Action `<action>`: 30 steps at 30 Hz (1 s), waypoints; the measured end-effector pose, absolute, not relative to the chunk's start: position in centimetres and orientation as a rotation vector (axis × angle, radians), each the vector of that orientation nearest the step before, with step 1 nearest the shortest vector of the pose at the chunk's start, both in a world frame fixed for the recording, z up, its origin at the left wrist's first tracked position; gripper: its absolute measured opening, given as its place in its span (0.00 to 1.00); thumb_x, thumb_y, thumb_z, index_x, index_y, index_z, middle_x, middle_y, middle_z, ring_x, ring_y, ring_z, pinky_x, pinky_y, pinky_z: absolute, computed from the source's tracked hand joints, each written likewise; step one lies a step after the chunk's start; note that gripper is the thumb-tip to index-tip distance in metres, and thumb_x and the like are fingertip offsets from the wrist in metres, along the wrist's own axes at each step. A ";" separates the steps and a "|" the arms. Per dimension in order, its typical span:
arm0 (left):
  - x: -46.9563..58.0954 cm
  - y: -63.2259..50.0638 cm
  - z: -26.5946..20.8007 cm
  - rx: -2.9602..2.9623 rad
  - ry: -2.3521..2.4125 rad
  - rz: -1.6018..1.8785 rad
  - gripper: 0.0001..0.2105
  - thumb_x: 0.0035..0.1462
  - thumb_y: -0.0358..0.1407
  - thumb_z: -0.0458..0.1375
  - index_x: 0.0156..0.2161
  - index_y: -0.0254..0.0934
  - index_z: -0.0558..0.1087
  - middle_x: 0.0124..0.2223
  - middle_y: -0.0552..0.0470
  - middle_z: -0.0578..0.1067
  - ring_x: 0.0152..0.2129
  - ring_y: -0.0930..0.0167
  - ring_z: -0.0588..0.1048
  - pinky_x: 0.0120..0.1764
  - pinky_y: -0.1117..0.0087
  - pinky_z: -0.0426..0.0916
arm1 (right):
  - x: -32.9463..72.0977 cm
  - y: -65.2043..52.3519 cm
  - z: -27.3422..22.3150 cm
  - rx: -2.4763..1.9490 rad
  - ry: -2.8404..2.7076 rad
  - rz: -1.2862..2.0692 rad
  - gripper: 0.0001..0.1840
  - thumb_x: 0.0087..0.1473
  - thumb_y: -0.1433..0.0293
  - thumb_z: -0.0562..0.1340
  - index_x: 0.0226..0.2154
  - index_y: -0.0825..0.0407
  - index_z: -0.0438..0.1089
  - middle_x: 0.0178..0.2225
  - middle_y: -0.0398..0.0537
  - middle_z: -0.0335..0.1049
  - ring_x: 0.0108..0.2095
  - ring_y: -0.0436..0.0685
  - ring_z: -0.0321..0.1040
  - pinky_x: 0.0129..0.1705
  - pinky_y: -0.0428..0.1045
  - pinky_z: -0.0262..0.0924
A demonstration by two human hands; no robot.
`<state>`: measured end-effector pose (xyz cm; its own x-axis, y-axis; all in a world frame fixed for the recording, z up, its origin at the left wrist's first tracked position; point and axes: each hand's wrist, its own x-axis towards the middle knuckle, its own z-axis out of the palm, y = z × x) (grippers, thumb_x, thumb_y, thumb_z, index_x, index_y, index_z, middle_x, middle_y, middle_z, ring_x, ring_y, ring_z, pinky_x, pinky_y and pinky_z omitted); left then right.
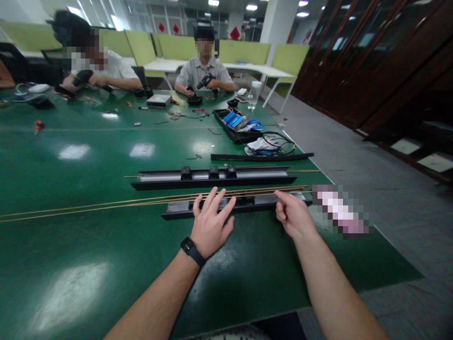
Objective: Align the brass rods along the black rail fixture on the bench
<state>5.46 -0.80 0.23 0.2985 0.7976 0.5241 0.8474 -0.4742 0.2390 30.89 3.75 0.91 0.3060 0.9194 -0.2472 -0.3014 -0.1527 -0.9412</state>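
My left hand (211, 224), with a dark watch on its wrist, spreads its fingers over a black channel rail (177, 212). Its fingertips lie at thin brass-coloured rods (106, 205), which run lengthwise above the rail and stick out far to the left. My right hand (293, 212) is at the rail's right part, fingers curled and index fingertip at the rods. Whether it pinches anything is hidden. Dark blocks (247, 198) show inside the rail, partly covered. Just behind lies a second black rail (212, 182) with three dark blocks in it and thin rods along it.
Beyond the rails are a black strip (262, 157), a white glove (264, 144) with cables, and a black tray (230, 132) holding blue items. A clear bottle (254, 94) stands farther back. Two people work across the green table (106, 255), whose right edge slants past my arm.
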 end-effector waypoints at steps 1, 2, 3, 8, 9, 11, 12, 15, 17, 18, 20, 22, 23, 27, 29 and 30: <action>5.4 -0.8 0.2 -2.464 -1.566 -0.913 0.23 0.62 0.39 0.58 0.62 0.49 0.69 0.68 0.46 0.65 0.67 0.56 0.58 0.66 0.45 0.43 | 31.0 3.8 0.8 -1.293 -0.659 1.211 0.18 0.45 0.64 0.74 0.25 0.51 0.64 0.12 0.37 0.61 0.09 0.44 0.50 0.09 0.40 0.40; 5.4 -0.8 0.2 -2.464 -1.567 -0.911 0.23 0.62 0.39 0.58 0.62 0.49 0.68 0.68 0.46 0.65 0.67 0.56 0.58 0.66 0.45 0.43 | 31.0 3.8 0.7 -1.296 -0.665 1.210 0.18 0.45 0.63 0.74 0.25 0.51 0.64 0.12 0.37 0.61 0.09 0.44 0.50 0.09 0.40 0.39; 5.4 -0.8 0.2 -2.465 -1.567 -0.912 0.23 0.62 0.39 0.58 0.62 0.49 0.68 0.68 0.46 0.65 0.67 0.56 0.58 0.66 0.45 0.43 | 31.1 3.9 0.7 -1.298 -0.671 1.211 0.18 0.45 0.63 0.74 0.25 0.51 0.64 0.12 0.37 0.61 0.09 0.44 0.50 0.09 0.40 0.39; 5.4 -0.8 0.1 -2.462 -1.559 -0.921 0.23 0.62 0.39 0.58 0.62 0.49 0.68 0.68 0.46 0.65 0.68 0.57 0.58 0.66 0.45 0.43 | 31.1 3.9 0.6 -1.296 -0.691 1.196 0.19 0.44 0.62 0.74 0.27 0.52 0.65 0.17 0.42 0.70 0.09 0.44 0.51 0.09 0.40 0.38; 5.4 -0.8 0.1 -2.459 -1.558 -0.925 0.23 0.62 0.39 0.58 0.62 0.49 0.68 0.68 0.46 0.65 0.67 0.57 0.58 0.66 0.45 0.43 | 31.1 3.9 0.7 -1.296 -0.692 1.195 0.19 0.44 0.62 0.74 0.27 0.52 0.65 0.19 0.44 0.73 0.09 0.44 0.51 0.09 0.40 0.38; 5.4 -0.8 0.1 -2.460 -1.558 -0.926 0.23 0.62 0.39 0.58 0.62 0.49 0.68 0.68 0.46 0.65 0.67 0.57 0.58 0.66 0.45 0.43 | 31.0 3.9 0.9 -1.305 -0.688 1.197 0.18 0.45 0.62 0.73 0.28 0.52 0.66 0.23 0.49 0.77 0.09 0.43 0.51 0.09 0.41 0.38; 5.4 -0.8 0.1 -2.461 -1.558 -0.925 0.23 0.63 0.39 0.58 0.62 0.49 0.68 0.68 0.46 0.64 0.67 0.57 0.58 0.66 0.45 0.43 | 30.9 3.8 1.0 -1.312 -0.686 1.199 0.18 0.45 0.62 0.73 0.29 0.52 0.66 0.26 0.51 0.79 0.09 0.43 0.51 0.09 0.41 0.38; 5.4 -0.8 0.1 -2.463 -1.558 -0.925 0.23 0.63 0.39 0.57 0.62 0.49 0.68 0.68 0.46 0.64 0.68 0.57 0.58 0.66 0.45 0.43 | 30.9 3.8 1.3 -1.341 -0.708 1.202 0.18 0.47 0.62 0.72 0.30 0.52 0.65 0.33 0.56 0.81 0.09 0.42 0.51 0.09 0.40 0.38; 5.4 -0.8 0.0 -2.459 -1.555 -0.932 0.22 0.63 0.39 0.58 0.62 0.49 0.68 0.68 0.46 0.64 0.68 0.57 0.58 0.66 0.45 0.43 | 30.9 3.8 1.3 -1.358 -0.744 1.202 0.18 0.48 0.61 0.72 0.30 0.52 0.64 0.35 0.57 0.82 0.09 0.42 0.51 0.09 0.41 0.38; 5.4 -0.8 0.0 -2.458 -1.553 -0.935 0.22 0.63 0.39 0.58 0.62 0.49 0.68 0.68 0.46 0.65 0.68 0.57 0.58 0.66 0.45 0.43 | 30.9 3.8 1.4 -1.369 -0.761 1.201 0.18 0.49 0.61 0.71 0.30 0.51 0.63 0.35 0.57 0.82 0.09 0.42 0.51 0.09 0.41 0.38; 5.4 -0.8 0.0 -2.457 -1.550 -0.939 0.22 0.63 0.39 0.58 0.62 0.49 0.68 0.68 0.46 0.65 0.67 0.57 0.58 0.66 0.45 0.43 | 30.9 3.9 1.6 -1.400 -0.780 1.197 0.17 0.51 0.61 0.70 0.30 0.51 0.62 0.34 0.56 0.81 0.08 0.43 0.53 0.09 0.41 0.38; 5.4 -0.8 0.1 -2.457 -1.547 -0.942 0.22 0.63 0.39 0.58 0.62 0.49 0.69 0.68 0.46 0.65 0.67 0.57 0.58 0.66 0.45 0.43 | 30.7 4.0 1.9 -1.440 -0.779 1.199 0.16 0.54 0.62 0.68 0.31 0.51 0.61 0.33 0.55 0.81 0.09 0.44 0.56 0.08 0.40 0.37; 5.4 -0.8 0.1 -2.459 -1.546 -0.943 0.22 0.63 0.39 0.57 0.62 0.49 0.68 0.68 0.46 0.65 0.67 0.57 0.59 0.66 0.45 0.43 | 30.6 4.0 2.0 -1.455 -0.774 1.207 0.15 0.55 0.63 0.68 0.31 0.51 0.61 0.32 0.55 0.81 0.09 0.45 0.60 0.08 0.40 0.37; 5.4 -0.8 0.1 -2.457 -1.552 -0.945 0.22 0.63 0.39 0.57 0.62 0.49 0.68 0.67 0.46 0.65 0.67 0.57 0.59 0.66 0.45 0.43 | 30.1 4.0 2.2 -1.462 -0.743 1.227 0.11 0.59 0.65 0.64 0.34 0.51 0.61 0.30 0.55 0.80 0.15 0.52 0.72 0.08 0.38 0.37; 5.4 -0.8 0.1 -2.451 -1.556 -0.952 0.22 0.62 0.39 0.58 0.61 0.50 0.69 0.67 0.46 0.66 0.66 0.57 0.60 0.66 0.44 0.44 | 29.9 4.0 2.1 -1.452 -0.727 1.220 0.10 0.59 0.66 0.64 0.35 0.51 0.62 0.29 0.54 0.80 0.17 0.53 0.73 0.09 0.38 0.38; 5.4 -0.8 0.1 -2.448 -1.557 -0.955 0.22 0.62 0.38 0.58 0.61 0.50 0.69 0.67 0.46 0.66 0.66 0.56 0.60 0.66 0.44 0.44 | 29.9 4.0 2.0 -1.447 -0.720 1.216 0.10 0.60 0.66 0.64 0.35 0.51 0.62 0.28 0.54 0.79 0.17 0.53 0.74 0.09 0.38 0.38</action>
<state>5.43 -0.75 0.11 0.2862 0.7885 0.5443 0.8428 -0.4774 0.2484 29.89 3.98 2.02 0.2988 0.9067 -0.2977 -0.1748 -0.2546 -0.9511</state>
